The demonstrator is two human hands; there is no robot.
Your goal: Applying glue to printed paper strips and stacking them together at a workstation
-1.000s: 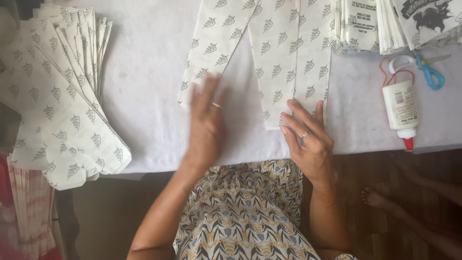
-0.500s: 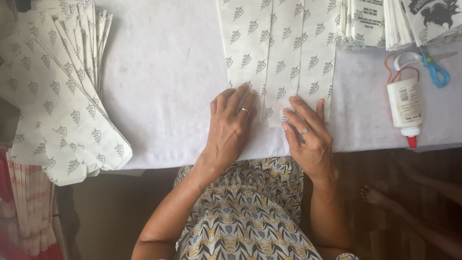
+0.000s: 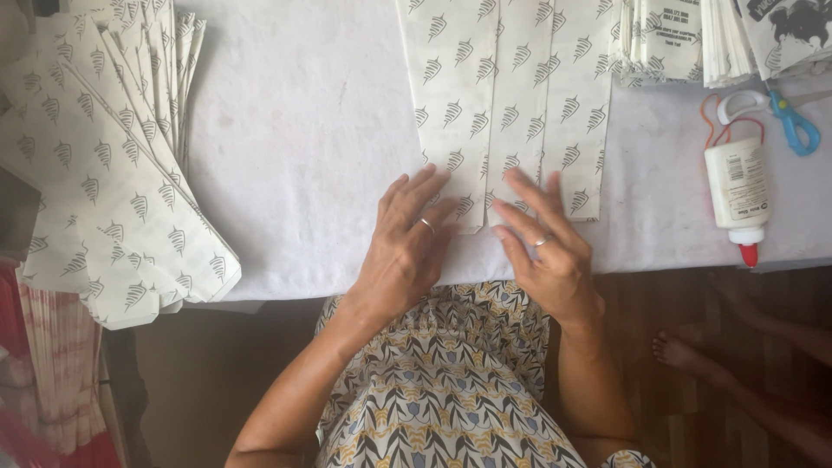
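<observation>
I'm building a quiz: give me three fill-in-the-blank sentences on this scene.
1. Both hands, the left hand and the right hand, press flat on a folded ____ sheet.
2. The glue bottle has a ____ tip.
3. The scissors have ____ handles.

Missing words: paper; red; blue

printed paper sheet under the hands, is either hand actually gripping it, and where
Nothing is gripped. The left hand and right hand lie flat, fingers spread, pressing the near bottom edge of the folded printed paper sheet onto the table.
</observation>
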